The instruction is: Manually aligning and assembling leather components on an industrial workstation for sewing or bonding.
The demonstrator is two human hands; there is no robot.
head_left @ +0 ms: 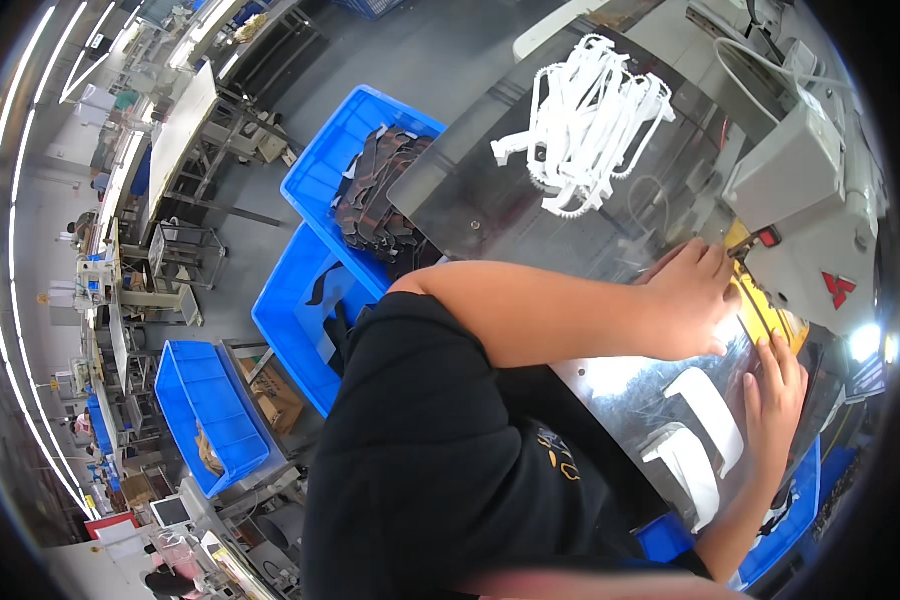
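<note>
Worktop (490,205) of glossy metal bears tangled white toothed strips (595,130) toward its far edge, curved flat white pieces (714,420) by its near edge. Toward its right edge, the left hand (688,300) curls, grip unclear, beside a flat yellow plate (756,302); the open right hand (774,395) touches it.

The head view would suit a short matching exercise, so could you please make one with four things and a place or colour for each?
1. Tangled white strips
2. Dark fabric-like pieces
3. Plate at the machine
4. Curved white pieces

A. Bright yellow
B. Lying close to the right hand and its wrist
C. Heaped inside a blue bin
D. Piled on the tabletop, away from both hands

Pairs: 1-D; 2-C; 3-A; 4-B
</note>
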